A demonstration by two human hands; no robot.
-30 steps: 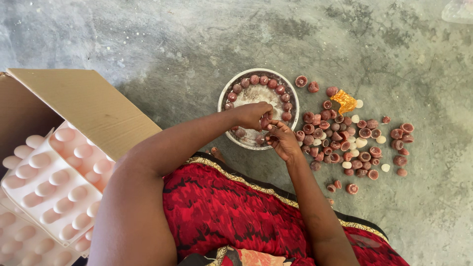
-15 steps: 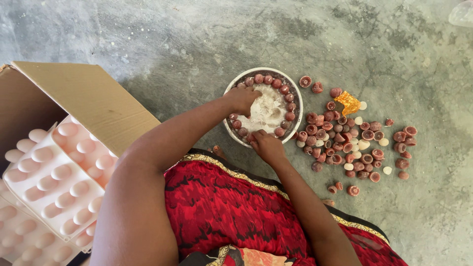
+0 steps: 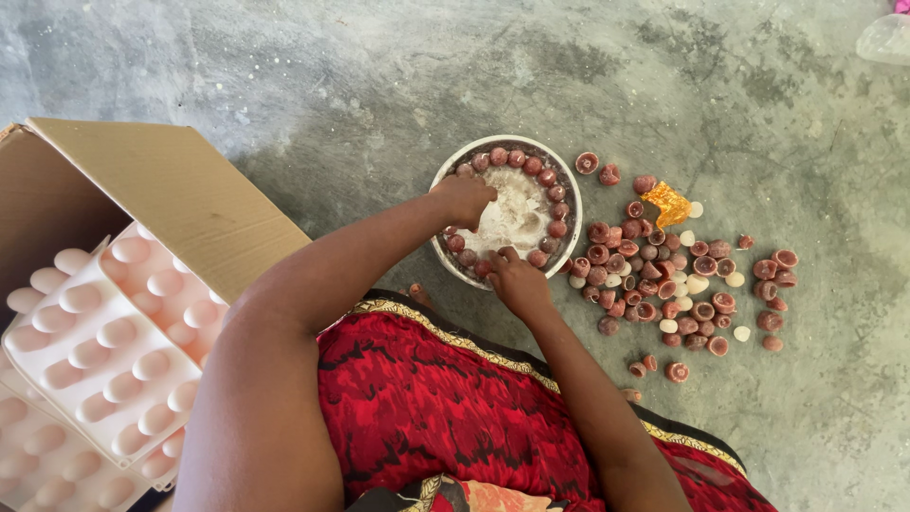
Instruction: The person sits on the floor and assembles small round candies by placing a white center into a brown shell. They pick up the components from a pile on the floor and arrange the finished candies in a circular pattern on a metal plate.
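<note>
Fingers of the left hand [image 3: 464, 197] curled together, tips dipped into the white powdery filling [image 3: 512, 216] at the middle of the round metal bowl [image 3: 445, 176]; whether pinched on anything, impossible to tell. Fingers of the right hand [image 3: 517, 280] bunched at the near rim of the bowl, tips pressed among the small reddish-brown clay cups [image 3: 524, 162] ringed just inside the wall, seemingly closed on one cup, though the grip itself hidden. Bowl set on the grey concrete floor [image 3: 379, 85], roughly mid-floor, just beyond the red patterned cloth [image 3: 427, 398] over the lap. To the right of the bowl, a loose heap of the same clay cups [image 3: 664, 275] mixed with pale round pellets [image 3: 698, 283] and a crumpled orange wrapper [image 3: 669, 203]. Toward the left edge of the floor, an open brown cardboard box [image 3: 161, 199] with white moulded plastic trays [image 3: 114, 351]. Best handled, by the look of it, with a small pinch of filling each time, cup steadied upright by the other hand, both kept low over the bowl against spills.
</note>
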